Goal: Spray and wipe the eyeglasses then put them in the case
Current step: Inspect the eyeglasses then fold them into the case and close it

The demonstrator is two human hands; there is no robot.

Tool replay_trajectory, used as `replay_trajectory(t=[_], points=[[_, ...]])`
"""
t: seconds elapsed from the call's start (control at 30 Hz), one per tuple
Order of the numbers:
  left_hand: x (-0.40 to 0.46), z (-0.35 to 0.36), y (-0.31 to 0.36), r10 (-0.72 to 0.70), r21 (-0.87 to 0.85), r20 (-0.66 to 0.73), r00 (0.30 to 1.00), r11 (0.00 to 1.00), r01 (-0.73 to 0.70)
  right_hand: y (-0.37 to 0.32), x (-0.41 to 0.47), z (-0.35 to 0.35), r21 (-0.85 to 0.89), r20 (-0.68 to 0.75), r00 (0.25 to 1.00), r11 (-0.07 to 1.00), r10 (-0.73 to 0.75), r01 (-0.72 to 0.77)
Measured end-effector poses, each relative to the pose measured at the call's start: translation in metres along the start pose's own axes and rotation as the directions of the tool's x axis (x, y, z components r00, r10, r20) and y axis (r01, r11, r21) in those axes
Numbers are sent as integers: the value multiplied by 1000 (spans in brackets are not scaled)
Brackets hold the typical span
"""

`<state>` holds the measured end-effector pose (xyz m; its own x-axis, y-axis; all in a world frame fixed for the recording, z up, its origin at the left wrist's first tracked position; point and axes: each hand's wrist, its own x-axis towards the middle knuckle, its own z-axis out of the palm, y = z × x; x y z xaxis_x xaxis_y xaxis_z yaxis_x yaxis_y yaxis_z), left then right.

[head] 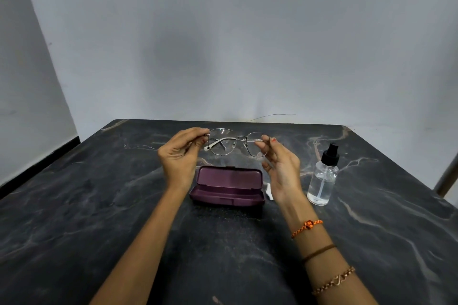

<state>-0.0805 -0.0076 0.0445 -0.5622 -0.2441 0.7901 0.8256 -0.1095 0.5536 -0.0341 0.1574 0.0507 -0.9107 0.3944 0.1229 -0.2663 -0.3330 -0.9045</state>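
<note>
Pinched at each end by left hand (179, 153) and right hand (281, 168), one eyeglasses (235, 142) hangs above one open case (226, 187), beside one spray bottle (323, 177).

dark marbled table (104, 205), open purple case (226, 189), clear spray bottle (322, 178), small white scrap (269, 192)

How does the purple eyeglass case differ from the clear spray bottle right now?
The purple hard-shell eyeglass case lies flat, lid open and empty; the clear plastic spray bottle with black nozzle stands upright, closed and partly filled with clear liquid. The case is opaque and wide, the bottle see-through and tall. Both rest untouched on the dark marble table.
</note>
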Motion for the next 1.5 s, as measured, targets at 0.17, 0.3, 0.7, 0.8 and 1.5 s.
replay_trajectory(t=[0.17,0.3,0.7,0.8,1.5], points=[[-4,6,5,-384,-380,49,922,847,373,6,-2,1,-27,18,1000,1000,9,-9],[-6,7,4,-520,-567,173,837,642,516,9,-2,2,15,34,999,999,31,-31],[-9,4,5,-582,-643,316,749,449,620,4,1,-4,301,73,995,950,62,-81],[-9,5,6,-582,-623,309,752,474,622,4,0,-6,341,73,993,934,90,-110],[-10,-122,36,-518,27,-94,850,853,522,29,-63,76,116,98,979,975,179,-190]])
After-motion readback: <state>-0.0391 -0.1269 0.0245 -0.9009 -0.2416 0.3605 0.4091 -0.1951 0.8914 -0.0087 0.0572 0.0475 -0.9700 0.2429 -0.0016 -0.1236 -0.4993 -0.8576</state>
